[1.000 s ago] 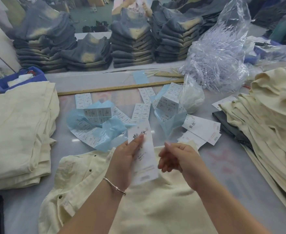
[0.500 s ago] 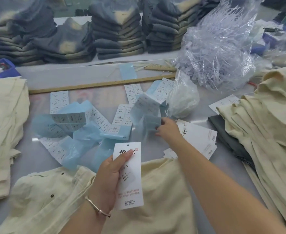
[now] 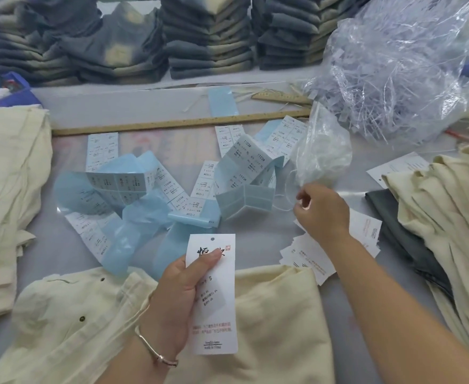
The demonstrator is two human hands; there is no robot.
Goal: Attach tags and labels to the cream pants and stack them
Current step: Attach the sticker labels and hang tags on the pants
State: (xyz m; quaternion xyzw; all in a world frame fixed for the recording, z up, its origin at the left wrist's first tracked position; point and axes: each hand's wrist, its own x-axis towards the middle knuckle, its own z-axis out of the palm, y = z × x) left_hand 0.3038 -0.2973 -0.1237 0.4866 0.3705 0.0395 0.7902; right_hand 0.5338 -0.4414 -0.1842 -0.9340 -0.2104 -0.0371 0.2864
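Holding a white hang tag (image 3: 214, 295) upright, my left hand (image 3: 178, 297) has its thumb pressed across the printed characters near the top and its fingers curled behind the card. The tag has a small hole at its upper edge and the letter S on its face. Beneath it, the cream pants (image 3: 269, 328) lie spread on the desk (image 3: 61, 253), dark buttons showing at left.

My right hand (image 3: 322, 212) reaches forward, fingers curled and pinching a thin white string (image 3: 283, 200) just below a small clear bag (image 3: 322, 151). Whether the string comes from that bag I cannot tell.

Loose white tags (image 3: 366, 234) lie under and beside my right wrist. Sticker sheets (image 3: 244, 162) on pale blue backing curl across the middle of the desk, printed with 1103# and XL. A long wooden ruler (image 3: 172, 123) lies behind them, with a shorter ruler (image 3: 283, 98) farther back.

A stack of cream pants (image 3: 6, 189) sits at the left edge, another heap of cream garments (image 3: 444, 217) at the right, lying over a dark grey garment (image 3: 394, 223). A large clear bag of plastic fasteners (image 3: 399, 67) fills the upper right. Folded blue-grey jeans (image 3: 200, 37) are piled along the back, and a blue bin (image 3: 20, 92) is at far left.
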